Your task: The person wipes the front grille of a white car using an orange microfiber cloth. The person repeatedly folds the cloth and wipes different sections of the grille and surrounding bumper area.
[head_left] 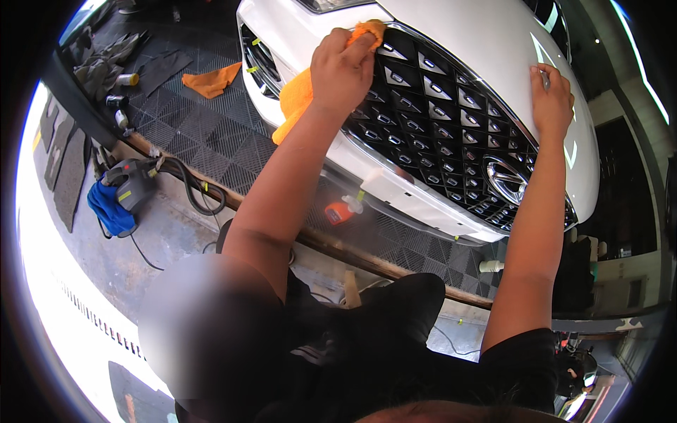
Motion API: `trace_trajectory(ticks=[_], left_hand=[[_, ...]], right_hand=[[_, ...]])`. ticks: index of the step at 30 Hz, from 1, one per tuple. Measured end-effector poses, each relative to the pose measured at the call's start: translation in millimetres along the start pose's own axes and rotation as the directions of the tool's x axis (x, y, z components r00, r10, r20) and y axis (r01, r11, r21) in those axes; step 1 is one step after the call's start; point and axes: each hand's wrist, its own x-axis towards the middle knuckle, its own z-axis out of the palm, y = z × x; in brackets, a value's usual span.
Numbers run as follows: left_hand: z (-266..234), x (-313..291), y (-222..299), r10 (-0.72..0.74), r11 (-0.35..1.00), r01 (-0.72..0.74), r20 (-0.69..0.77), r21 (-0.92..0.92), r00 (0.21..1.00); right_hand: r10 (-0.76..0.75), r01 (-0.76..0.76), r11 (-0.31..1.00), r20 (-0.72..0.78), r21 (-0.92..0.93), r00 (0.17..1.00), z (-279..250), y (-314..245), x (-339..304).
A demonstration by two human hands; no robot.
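My left hand (343, 70) is closed on an orange microfibre cloth (367, 32), pressing it to the upper left corner of the car's black-and-chrome grille (430, 113). The rest of the orange fabric (296, 99) hangs below, beside that hand, against the white bumper. Farther right, my right hand (552, 102) is at the edge of the white bonnet (479, 42), above the grille. Its fingers are bent around a small grey piece (545, 81) whose kind I cannot make out. A chrome emblem (506, 178) sits low in the grille, left of my right forearm.
Below the bumper stands a spray bottle with orange liquid (338, 211). A pale bottle (491, 266) lies farther right. Another orange cloth (211, 80) is on the dark tiled floor (218, 130). At left are a grey machine (134, 185) with a blue cloth and a black hose (190, 169).
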Motion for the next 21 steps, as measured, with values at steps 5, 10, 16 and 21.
trace_trajectory(ticks=[5, 10, 16, 21], left_hand=[[-7.9, 10.3, -11.6, -0.055, 0.996, 0.049, 0.076, 0.076, 0.996], [-25.5, -1.4, -39.7, -0.338, 0.929, 0.313, 0.108, 0.199, 0.935], [-11.3, 34.6, 3.2, -0.096, 0.986, 0.08, 0.11, 0.145, 0.989], [-25.2, 30.9, -24.1, -0.253, 0.947, 0.209, 0.163, 0.244, 0.954]], right_hand=[[0.005, -0.005, 1.0, 0.021, 0.012, 1.0, -5.7, -7.0, -2.4], [-0.017, 0.017, 1.0, 0.001, -0.009, 1.0, -1.5, -3.6, -0.9], [0.005, -0.004, 1.0, 0.01, -0.026, 1.0, -4.8, -5.3, -3.8], [-0.002, 0.002, 1.0, 0.02, -0.024, 1.0, -4.3, -8.5, -2.0]])
